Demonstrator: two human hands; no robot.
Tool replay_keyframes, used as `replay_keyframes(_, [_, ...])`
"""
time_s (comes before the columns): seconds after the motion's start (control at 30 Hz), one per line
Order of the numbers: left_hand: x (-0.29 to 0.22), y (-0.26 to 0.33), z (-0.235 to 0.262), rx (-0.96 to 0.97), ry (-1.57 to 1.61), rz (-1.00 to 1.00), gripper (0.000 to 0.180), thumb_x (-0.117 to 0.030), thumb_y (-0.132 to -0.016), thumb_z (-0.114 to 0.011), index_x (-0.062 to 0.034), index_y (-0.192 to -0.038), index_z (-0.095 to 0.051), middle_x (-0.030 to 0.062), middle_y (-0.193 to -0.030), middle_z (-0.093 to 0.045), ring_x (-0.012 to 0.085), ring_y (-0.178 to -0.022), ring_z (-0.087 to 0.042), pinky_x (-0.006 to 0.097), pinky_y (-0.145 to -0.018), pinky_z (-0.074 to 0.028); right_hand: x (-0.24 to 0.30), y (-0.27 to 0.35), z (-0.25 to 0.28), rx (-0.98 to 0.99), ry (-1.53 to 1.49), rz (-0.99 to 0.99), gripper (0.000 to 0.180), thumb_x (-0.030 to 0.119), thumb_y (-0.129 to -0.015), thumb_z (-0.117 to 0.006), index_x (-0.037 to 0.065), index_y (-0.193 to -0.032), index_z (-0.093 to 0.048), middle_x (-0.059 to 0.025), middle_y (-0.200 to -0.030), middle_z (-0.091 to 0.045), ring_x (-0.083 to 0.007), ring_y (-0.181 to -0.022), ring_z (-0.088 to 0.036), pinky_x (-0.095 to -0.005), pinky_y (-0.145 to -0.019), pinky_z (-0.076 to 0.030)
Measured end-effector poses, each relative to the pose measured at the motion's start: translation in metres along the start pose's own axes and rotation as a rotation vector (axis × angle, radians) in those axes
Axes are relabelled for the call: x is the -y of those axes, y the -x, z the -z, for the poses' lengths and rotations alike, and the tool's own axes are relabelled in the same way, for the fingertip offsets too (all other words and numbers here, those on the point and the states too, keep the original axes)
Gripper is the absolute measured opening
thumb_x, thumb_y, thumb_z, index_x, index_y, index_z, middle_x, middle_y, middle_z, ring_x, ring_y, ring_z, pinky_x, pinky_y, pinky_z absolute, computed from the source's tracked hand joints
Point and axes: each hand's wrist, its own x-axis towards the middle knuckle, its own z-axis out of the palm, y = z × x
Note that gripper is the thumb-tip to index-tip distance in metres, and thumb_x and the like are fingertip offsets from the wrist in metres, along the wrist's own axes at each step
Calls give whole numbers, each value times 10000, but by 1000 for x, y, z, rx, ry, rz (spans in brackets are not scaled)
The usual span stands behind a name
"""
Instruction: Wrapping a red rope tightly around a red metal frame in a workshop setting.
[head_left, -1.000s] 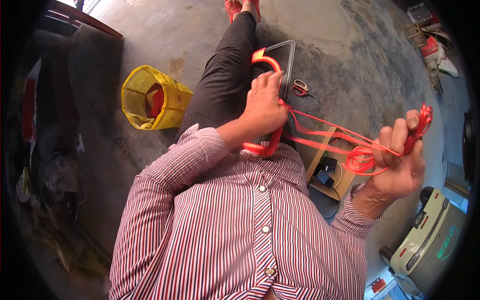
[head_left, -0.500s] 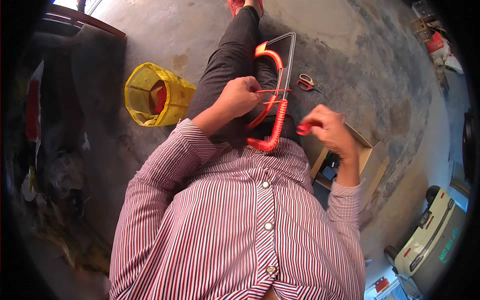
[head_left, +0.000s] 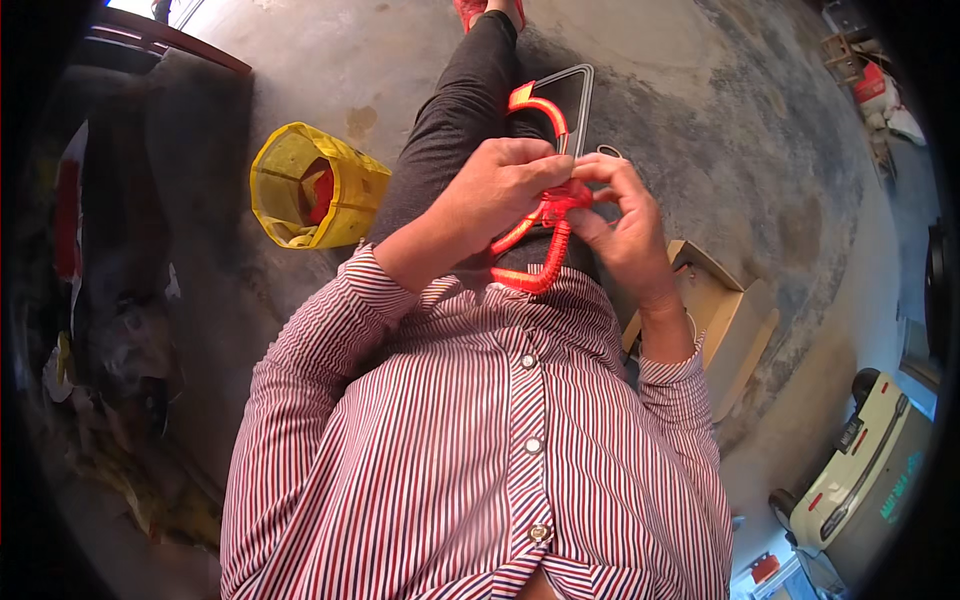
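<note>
Your left hand (head_left: 500,190) closes its grip on the metal frame (head_left: 572,95) resting on your lap, steadying it, while your right hand (head_left: 625,225) pinches the red cord (head_left: 545,255) at the frame's side, keeping the wrap tight.

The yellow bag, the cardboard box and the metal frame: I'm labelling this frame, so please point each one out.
yellow bag (head_left: 345,200): head view, its outer side wall.
cardboard box (head_left: 735,335): head view, its open flap.
metal frame (head_left: 585,95): head view, its bare grey bar near the corner.
</note>
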Motion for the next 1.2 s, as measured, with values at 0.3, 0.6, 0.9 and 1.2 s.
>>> replay_keyframes(0.3, [2, -12, 12, -5, 353, 310, 268, -247, -943, -561, -99, -728, -499, -35, -642, -454, 31, -469, -285, 192, -405, -185, 33, 39, 196, -395, -1014, 109, 206, 130, -935, -519, 83, -742, -465, 38, -650, -339, -96, -583, -331, -290, -647, -406])
replay_keyframes(0.6, [10, -22, 2, 4, 339, 256, 259, -227, -931, -578, -97, -723, -495, -33, -634, -457, 37, -462, -305, 204, -409, -225, -21, 73, 210, -930, -889, -203, 205, 226, -932, -499, 69, -810, -548, 56, -563, -300, -55, -469, -243, -220, -410, -173])
replay_keyframes(0.9, [18, -17, 8, -8, 319, 312, 238, -228, -932, -571, -99, -741, -510, -36, -655, -478, 35, -468, -305, 207, -418, -221, -42, 10, 7, -80, -421, -533, 188, 220, -956, -521, 130, -791, -525, 67, -643, -431, -43, -490, -346, -228, -423, -282])
replay_keyframes(1.2, [45, -26, 1, 57, 241, 284, 141, -163, -891, -627, -73, -793, -582, -43, -668, -500, 35, -525, -384, 190, -465, -281, -39, 39, 230, -824, -380, -280, 170, 232, -983, -504, 87, -958, -590, 86, -577, -290, -18, -459, -232, -197, -393, -174])
